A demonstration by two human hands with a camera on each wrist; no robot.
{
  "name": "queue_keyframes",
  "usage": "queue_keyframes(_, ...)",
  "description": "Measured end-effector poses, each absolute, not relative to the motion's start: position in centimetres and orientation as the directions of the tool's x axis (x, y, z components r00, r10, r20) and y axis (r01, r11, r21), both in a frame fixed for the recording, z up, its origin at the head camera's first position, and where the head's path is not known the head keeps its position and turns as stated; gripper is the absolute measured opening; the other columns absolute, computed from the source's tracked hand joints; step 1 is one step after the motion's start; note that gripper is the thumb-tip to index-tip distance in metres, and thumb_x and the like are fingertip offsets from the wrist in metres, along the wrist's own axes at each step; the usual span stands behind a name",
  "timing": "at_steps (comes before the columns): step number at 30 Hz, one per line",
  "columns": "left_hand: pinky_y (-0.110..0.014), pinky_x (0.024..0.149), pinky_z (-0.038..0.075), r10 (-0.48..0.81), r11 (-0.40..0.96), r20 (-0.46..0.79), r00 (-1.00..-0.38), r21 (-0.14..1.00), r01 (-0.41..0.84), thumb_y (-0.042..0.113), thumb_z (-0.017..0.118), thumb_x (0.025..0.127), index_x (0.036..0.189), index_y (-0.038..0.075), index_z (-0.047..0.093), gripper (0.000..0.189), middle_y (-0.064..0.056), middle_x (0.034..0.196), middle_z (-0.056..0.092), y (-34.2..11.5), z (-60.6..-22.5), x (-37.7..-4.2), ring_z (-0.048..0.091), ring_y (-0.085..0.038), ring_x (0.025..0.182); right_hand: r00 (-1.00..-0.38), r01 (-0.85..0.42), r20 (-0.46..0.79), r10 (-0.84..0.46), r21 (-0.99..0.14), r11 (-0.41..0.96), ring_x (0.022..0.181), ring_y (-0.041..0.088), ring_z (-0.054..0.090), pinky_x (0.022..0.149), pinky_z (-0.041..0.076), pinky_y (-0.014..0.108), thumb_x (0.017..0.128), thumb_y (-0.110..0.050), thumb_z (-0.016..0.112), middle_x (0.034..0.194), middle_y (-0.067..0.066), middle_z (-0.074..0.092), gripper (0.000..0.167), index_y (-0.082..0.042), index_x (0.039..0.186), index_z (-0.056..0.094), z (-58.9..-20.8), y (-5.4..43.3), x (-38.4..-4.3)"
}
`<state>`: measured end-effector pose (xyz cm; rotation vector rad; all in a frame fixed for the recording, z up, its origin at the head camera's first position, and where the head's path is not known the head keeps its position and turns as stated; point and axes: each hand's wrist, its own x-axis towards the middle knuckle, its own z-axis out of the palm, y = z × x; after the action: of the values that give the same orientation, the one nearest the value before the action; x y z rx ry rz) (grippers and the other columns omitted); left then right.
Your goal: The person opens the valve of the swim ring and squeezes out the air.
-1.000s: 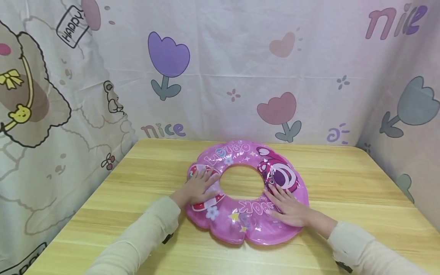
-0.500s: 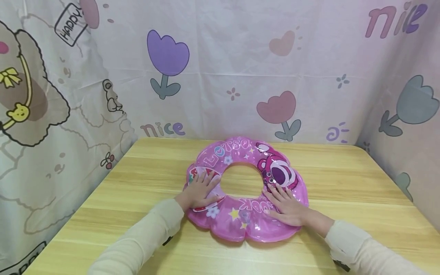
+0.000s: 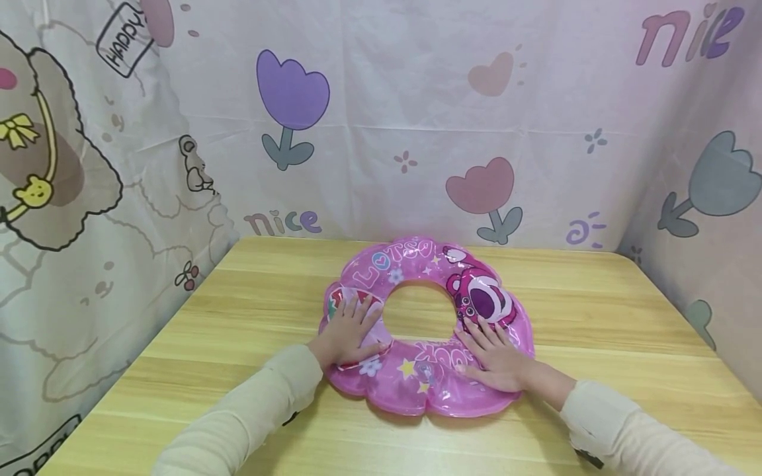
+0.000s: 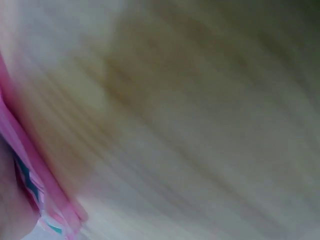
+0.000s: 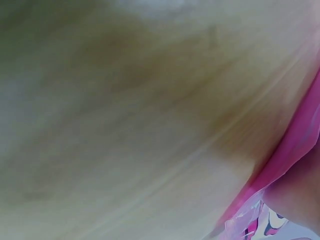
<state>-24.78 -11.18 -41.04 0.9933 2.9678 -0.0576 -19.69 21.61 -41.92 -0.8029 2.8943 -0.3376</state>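
A pink inflatable swim ring point(image 3: 399, 390) with a scalloped edge lies on the table, printed with a bear face, stars, flowers and lettering. On its left side, over a strawberry print, rests my left hand point(image 3: 350, 328), palm down with fingers spread. My right hand point(image 3: 497, 356) lies flat on the near right part, its fingertips just below the bear's face. In the left wrist view a strip of the swim ring point(image 4: 37, 165) runs along the left edge beside part of the hand. The right wrist view has the pink rim point(image 5: 295, 135) at its right edge.
The wooden table point(image 3: 238, 357) carries the ring near its middle. A printed cloth point(image 3: 381, 86) with tulips and hearts hangs behind the table and along both sides. Beige sleeves point(image 3: 256, 410) cover both forearms.
My left hand has shifted slightly to the right on the ring. The ring's far edge sits a little higher in view, and its top surface looks smoother. My right hand stays nearly in place.
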Motion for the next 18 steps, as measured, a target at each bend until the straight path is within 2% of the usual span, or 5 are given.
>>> queue_keyframes(8,-0.059,0.113,0.011,0.552,0.827,-0.069,-0.831,-0.08,0.556,0.066,0.035,0.088,0.149,0.012,0.019,0.083,-0.02,0.154,0.014,-10.8,-40.2,-24.3,0.012,-0.045,0.14,-0.84,-0.533,0.002,-0.542,-0.188,0.825,0.139,0.047,0.01,0.11,0.007,0.064,0.091,-0.053,0.044,0.152,0.023,0.019,0.073,-0.005,0.145,0.029,-41.1,21.0,-19.1)
queue_keyframes(18,-0.06,0.113,0.01,0.542,0.837,-0.097,-0.835,-0.023,0.546,0.063,0.037,0.089,0.149,0.014,0.02,0.08,-0.02,0.154,0.014,-10.8,-40.3,-25.0,0.01,-0.046,0.14,-0.842,-0.529,-0.008,-0.54,-0.184,0.828,0.139,0.046,0.012,0.111,0.008,0.061,0.09,-0.05,0.05,0.151,0.023,0.021,0.071,-0.006,0.143,0.033,-40.0,21.8,-19.7)
